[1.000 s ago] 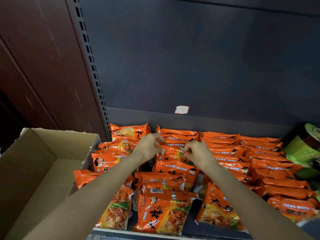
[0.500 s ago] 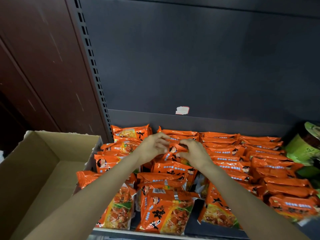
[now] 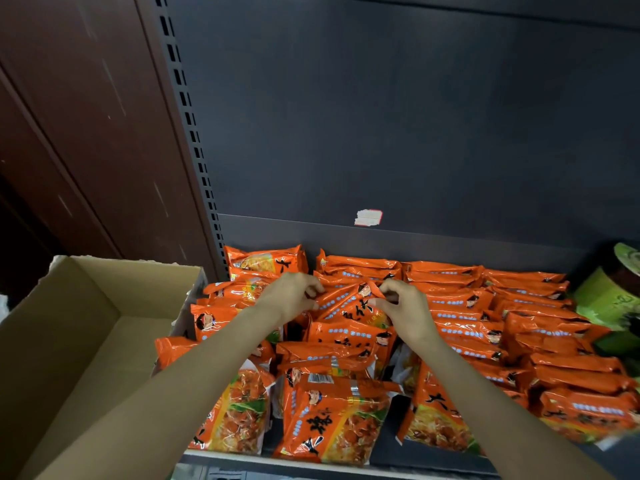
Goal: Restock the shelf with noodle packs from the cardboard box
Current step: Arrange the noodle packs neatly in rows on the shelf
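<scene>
Both hands, left (image 3: 294, 296) and right (image 3: 403, 308), arms outstretched, pinch one tilted noodle pack (image 3: 346, 303) above the shelf (image 3: 388, 441).

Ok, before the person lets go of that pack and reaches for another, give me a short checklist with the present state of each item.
1. Both hands on the pack: ok. The left hand and right hand pinch the tilted noodle pack at its two upper corners.
2. Pack seated in its row: not ok. It stands tilted above its neighbours, not yet pushed down.
3. Room on the shelf: ok. Bare dark patches show near the front edge.
4. Stock left in the cardboard box: not ok as far as visible; the visible floor is bare, the near end out of frame.
5. Green container clear of the hands: ok.
</scene>
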Demonstrator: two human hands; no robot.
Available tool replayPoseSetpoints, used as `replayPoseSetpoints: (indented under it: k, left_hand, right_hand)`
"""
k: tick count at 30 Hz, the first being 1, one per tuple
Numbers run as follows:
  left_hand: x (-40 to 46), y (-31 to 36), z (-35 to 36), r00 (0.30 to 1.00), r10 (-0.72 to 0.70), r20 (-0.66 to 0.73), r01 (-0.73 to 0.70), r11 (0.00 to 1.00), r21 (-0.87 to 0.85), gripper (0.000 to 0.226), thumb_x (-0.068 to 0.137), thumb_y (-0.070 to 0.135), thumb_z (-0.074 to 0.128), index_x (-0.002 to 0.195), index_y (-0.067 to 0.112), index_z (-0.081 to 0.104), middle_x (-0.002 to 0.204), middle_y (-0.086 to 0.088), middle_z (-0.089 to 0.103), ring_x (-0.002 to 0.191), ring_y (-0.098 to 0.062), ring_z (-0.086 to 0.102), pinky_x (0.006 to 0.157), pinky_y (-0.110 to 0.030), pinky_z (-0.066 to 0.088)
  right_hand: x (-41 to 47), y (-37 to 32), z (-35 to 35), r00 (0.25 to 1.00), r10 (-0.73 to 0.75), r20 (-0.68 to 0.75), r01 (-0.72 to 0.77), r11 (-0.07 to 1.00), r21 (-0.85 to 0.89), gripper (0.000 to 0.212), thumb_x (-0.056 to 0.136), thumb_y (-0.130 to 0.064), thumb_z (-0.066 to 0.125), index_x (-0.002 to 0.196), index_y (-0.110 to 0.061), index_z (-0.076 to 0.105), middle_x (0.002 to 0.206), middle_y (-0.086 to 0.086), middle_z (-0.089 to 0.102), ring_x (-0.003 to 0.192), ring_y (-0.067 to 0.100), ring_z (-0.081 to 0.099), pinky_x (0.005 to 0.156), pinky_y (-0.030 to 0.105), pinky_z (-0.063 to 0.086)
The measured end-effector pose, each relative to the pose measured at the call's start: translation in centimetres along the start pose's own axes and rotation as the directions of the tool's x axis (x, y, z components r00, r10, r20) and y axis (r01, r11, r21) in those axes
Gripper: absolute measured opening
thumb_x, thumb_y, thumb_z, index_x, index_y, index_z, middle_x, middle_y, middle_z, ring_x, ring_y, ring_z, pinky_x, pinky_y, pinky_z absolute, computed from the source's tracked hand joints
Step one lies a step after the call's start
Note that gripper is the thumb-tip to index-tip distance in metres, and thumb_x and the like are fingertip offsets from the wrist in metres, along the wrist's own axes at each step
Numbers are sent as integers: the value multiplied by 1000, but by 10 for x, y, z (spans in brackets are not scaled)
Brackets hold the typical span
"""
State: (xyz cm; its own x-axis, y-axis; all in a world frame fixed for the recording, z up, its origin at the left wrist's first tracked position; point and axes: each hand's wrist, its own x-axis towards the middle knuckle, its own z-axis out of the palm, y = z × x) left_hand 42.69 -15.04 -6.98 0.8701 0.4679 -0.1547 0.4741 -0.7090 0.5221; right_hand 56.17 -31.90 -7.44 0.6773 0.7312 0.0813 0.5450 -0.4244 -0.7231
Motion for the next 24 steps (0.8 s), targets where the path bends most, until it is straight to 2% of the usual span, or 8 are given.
replayPoseSetpoints:
  k: [4, 7, 9, 12, 15, 19, 22, 24]
  left_hand:
    - [3, 0, 8, 999, 4, -32, 0, 995, 95, 30, 87, 15, 64, 117, 21, 62, 118, -1, 64, 107, -17, 61, 91, -32, 51]
    - [2, 1, 6, 990, 8, -138, -7, 1000, 4, 25, 88, 12, 63, 112, 17, 65, 110, -2, 67, 100, -15, 63, 87, -29, 53]
    - [1, 1, 1, 979, 26, -200, -38, 998, -59, 22, 87, 12, 64, 108, 16, 67, 102, 0, 68, 91, -10, 63, 83, -25, 53]
    - [-1, 1, -3, 974, 82, -211, -99, 993, -71, 21, 86, 14, 66, 106, 17, 69, 98, 4, 66, 85, -4, 57, 80, -19, 50]
    - [-2, 0, -2, 975, 104, -196, -119, 991, -66, 21, 85, 14, 67, 106, 17, 69, 103, 1, 68, 86, -4, 56, 81, -18, 49]
    - [-3, -5, -5, 965, 55, -258, -84, 991, -102, 18, 86, 12, 66, 103, 17, 71, 101, 1, 70, 92, -10, 63, 86, -26, 53]
    - [-2, -4, -6, 970, 60, -236, -91, 988, -122, 19, 86, 12, 65, 104, 16, 71, 101, 2, 70, 94, -10, 64, 86, -24, 52]
    - [-1, -1, -3, 983, 71, -170, -95, 986, -140, 20, 87, 10, 64, 105, 15, 70, 105, 0, 69, 96, -9, 62, 88, -20, 49]
  right_hand:
    - [-2, 2, 1, 1000, -14, 6, 13, 1000, 4, 21, 82, -14, 70, 70, -11, 53, 68, -7, 53, 62, 8, 54, 62, 25, 46]
    - [-1, -1, -1, 999, 52, -7, -51, 996, 77, 13, 80, -14, 72, 86, -14, 60, 86, -2, 63, 82, 14, 62, 77, 32, 54]
    - [-1, -3, -6, 998, 63, -23, -62, 997, 37, 41, 78, -14, 74, 114, -19, 54, 107, -4, 61, 99, 11, 59, 86, 26, 51]
    - [-3, -8, -14, 994, -102, 24, 105, 969, -225, 71, 82, -15, 71, 139, -36, 35, 125, -10, 44, 105, 6, 53, 87, 26, 53]
    - [-2, -11, -14, 980, -172, 102, 197, 917, -348, 47, 86, -13, 65, 129, -27, 51, 124, -4, 52, 105, 13, 58, 88, 28, 52]
    - [-1, -18, -6, 984, -179, -1, 175, 964, -201, 16, 87, -5, 62, 98, -17, 61, 102, -3, 59, 87, 6, 58, 74, 8, 44]
    - [-1, -12, -2, 994, -104, -17, 100, 982, -160, 18, 87, 0, 61, 85, -18, 54, 94, -4, 58, 75, 1, 54, 62, 3, 41]
    - [-1, -4, -2, 999, -39, 9, 40, 970, -240, 15, 88, -2, 60, 93, -15, 56, 102, 1, 60, 82, 8, 55, 62, 4, 38]
